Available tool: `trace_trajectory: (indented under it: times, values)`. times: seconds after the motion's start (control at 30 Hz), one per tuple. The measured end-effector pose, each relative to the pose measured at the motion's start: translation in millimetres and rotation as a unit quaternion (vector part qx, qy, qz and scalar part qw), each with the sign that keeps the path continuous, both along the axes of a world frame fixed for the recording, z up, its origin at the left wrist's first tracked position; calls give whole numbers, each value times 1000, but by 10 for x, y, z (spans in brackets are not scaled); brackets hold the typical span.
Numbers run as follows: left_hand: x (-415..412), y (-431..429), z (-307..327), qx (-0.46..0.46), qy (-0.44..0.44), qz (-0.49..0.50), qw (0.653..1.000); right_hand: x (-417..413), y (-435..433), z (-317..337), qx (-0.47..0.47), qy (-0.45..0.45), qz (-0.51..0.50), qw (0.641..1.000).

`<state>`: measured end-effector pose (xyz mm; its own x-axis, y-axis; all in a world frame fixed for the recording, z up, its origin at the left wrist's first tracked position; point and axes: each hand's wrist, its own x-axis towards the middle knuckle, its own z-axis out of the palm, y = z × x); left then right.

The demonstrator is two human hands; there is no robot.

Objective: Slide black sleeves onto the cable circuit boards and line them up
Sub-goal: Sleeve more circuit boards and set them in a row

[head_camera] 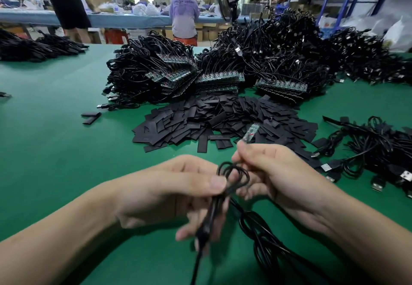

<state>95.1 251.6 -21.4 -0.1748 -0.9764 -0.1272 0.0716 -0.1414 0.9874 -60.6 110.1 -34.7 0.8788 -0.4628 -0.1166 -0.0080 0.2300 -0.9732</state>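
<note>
Head view, centre frame: right hand [274, 173] pinches bare circuit board [250, 133] by its base; left hand [178, 191] grips the looped cable [234, 173]. Black sleeves [200, 119]: loose heap just beyond, mid-frame. Advice: take one sleeve, steady board, feed in square.

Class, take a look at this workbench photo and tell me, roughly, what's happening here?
A person works at a green table. Their left hand grips a coiled black cable, while the right hand pinches its circuit board, which has no sleeve on yet. A pile of black sleeves lies just beyond, with stacked cables behind it.
</note>
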Motion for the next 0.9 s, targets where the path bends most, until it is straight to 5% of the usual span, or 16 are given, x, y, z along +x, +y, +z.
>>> trace_trajectory:
  times: [0.07,0.13,0.27,0.33,0.4,0.67,0.8,0.9]
  values:
    - [95,-3,-21,-27,-31,31,999,-3,-72,2,-15,9,-73,997]
    - [194,-55,-107,-75,-187,122,972,-24,-139,4,-32,1,-124,992]
    - [423,-237,-300,-165,-496,315,792,-55,-229,45,-90,-6,-175,980]
    - [443,-277,-316,-158,-614,269,725,-78,-246,81,-102,6,-150,983]
    - [431,-306,-319,-152,-670,209,696,-91,-231,107,-124,35,-91,988]
    - [389,-280,-283,-146,-642,300,690,-83,-218,60,-451,124,-41,883]
    - [415,-290,-295,-122,-619,336,699,-75,-197,0,-432,73,-58,897]
    - [424,-313,-299,-120,-582,348,725,-36,-189,-41,-337,36,-60,939]
